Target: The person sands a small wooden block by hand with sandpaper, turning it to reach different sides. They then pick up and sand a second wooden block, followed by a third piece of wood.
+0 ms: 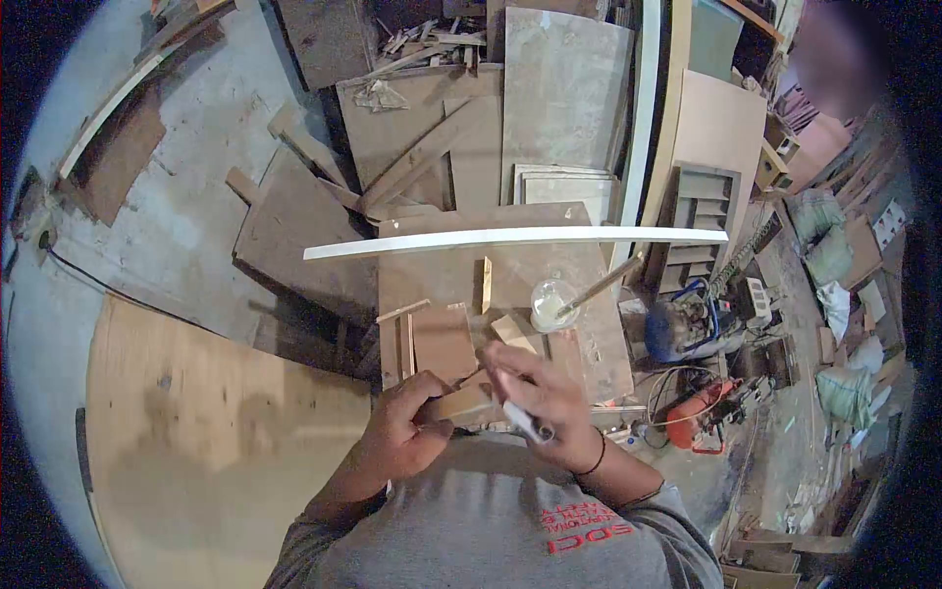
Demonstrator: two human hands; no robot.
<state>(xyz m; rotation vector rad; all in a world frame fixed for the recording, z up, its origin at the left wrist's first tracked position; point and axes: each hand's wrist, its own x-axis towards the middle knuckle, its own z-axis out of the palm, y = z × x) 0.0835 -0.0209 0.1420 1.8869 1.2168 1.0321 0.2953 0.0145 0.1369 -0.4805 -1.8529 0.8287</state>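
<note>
My left hand (pixel 407 427) is closed around one end of a small flat wooden piece (pixel 461 401), held just in front of my shirt. Close to the other end is my right hand (pixel 549 398), smeared by motion, its fingers curled on a slim white object (pixel 522 420) with a round end; its kind is not clear. Beyond the hands, a brown square panel (pixel 442 334) lies on the work table (pixel 432 275) beside thin wood strips (pixel 404 344). Small wood blocks (pixel 486 285) lie nearby. A clear cup (pixel 551 312) of whitish stuff has a stick (pixel 599 285) leaning in it.
A long white strip (pixel 510 236) spans the table's far side. To the right are a red air tank (pixel 695 417), a blue machine (pixel 672 329) and hoses on the floor. A large plywood sheet (pixel 226 442) lies left; boards (pixel 564 98) lean behind.
</note>
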